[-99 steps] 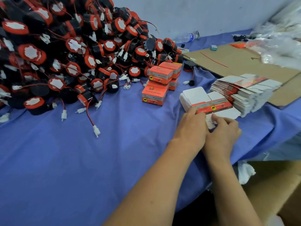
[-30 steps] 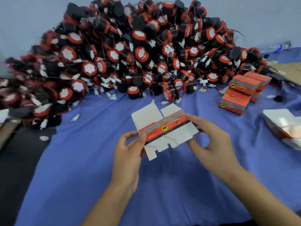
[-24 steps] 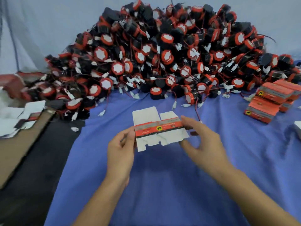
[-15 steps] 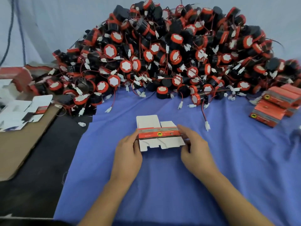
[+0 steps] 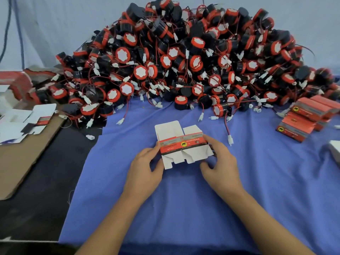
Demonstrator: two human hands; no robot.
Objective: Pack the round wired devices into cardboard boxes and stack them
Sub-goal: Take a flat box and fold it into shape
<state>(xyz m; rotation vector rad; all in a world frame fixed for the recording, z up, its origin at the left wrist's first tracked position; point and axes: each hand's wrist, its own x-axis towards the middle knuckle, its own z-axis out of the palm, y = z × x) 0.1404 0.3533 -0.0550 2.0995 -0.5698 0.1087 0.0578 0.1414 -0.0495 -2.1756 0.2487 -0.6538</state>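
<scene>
A flat, unfolded cardboard box (image 5: 181, 144), white with a red printed band, is held low over the blue cloth (image 5: 184, 199) in the middle. My left hand (image 5: 145, 168) grips its left edge and my right hand (image 5: 219, 162) grips its right edge, thumbs on the printed side. Behind it rises a big heap of round black-and-red wired devices (image 5: 184, 56) with white plugs. A stack of closed red boxes (image 5: 305, 116) stands at the right.
Loose flat box blanks (image 5: 25, 122) lie on a brown cardboard sheet (image 5: 22, 157) at the left, beside a dark strip of table. Loose wires with white plugs (image 5: 229, 138) trail onto the cloth just beyond the held box. A white blank pile edge (image 5: 335, 150) shows far right.
Both hands carried a flat box from the blank pile on the right to the middle in front of the heap, lowered it and closed in on its two ends.
</scene>
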